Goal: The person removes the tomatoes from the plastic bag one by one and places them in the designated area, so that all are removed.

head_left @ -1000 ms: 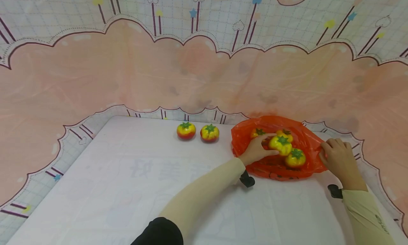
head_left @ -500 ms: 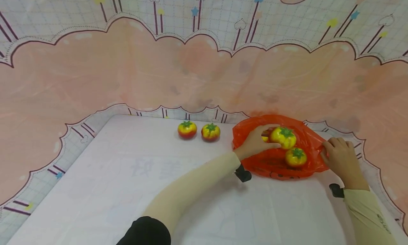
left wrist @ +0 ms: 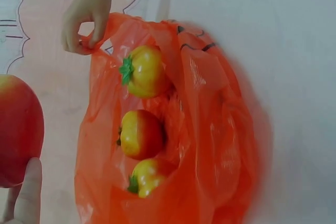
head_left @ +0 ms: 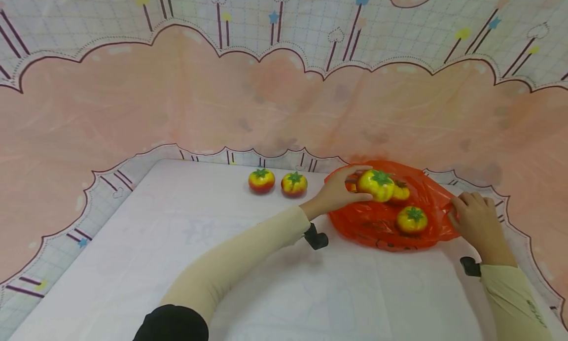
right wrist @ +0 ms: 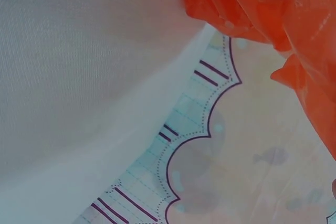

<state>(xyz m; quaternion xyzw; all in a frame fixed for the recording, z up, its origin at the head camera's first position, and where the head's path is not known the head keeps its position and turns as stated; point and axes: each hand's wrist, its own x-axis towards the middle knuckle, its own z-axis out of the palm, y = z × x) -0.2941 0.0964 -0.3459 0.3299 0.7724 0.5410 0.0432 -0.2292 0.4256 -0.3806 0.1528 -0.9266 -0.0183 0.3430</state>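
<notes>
In the head view my left hand (head_left: 338,189) holds a yellow-and-red tomato (head_left: 376,185) with a green leafy top, between thumb and fingers, over the left part of a red plastic bag (head_left: 359,228). The left wrist view shows this held tomato (left wrist: 18,129) at its left edge, beside the bag. Inside the opened bag (left wrist: 215,129) sit three more tomatoes, among them one nearest the right hand (left wrist: 147,72). My right hand (head_left: 479,225) pinches the bag's right edge. From the right wrist only crumpled red plastic (right wrist: 241,3) shows, with most of that hand out of frame.
Two tomatoes, one further left (head_left: 262,181) and one closer to the bag (head_left: 294,184), stand side by side near the back of the white table (head_left: 177,262). Behind them hangs a patterned pink-and-white cloth (head_left: 266,104).
My left hand has lifted the tomato from among the others and moved left with it, uncovering another tomato behind. The right hand keeps its grip on the bag's edge.
</notes>
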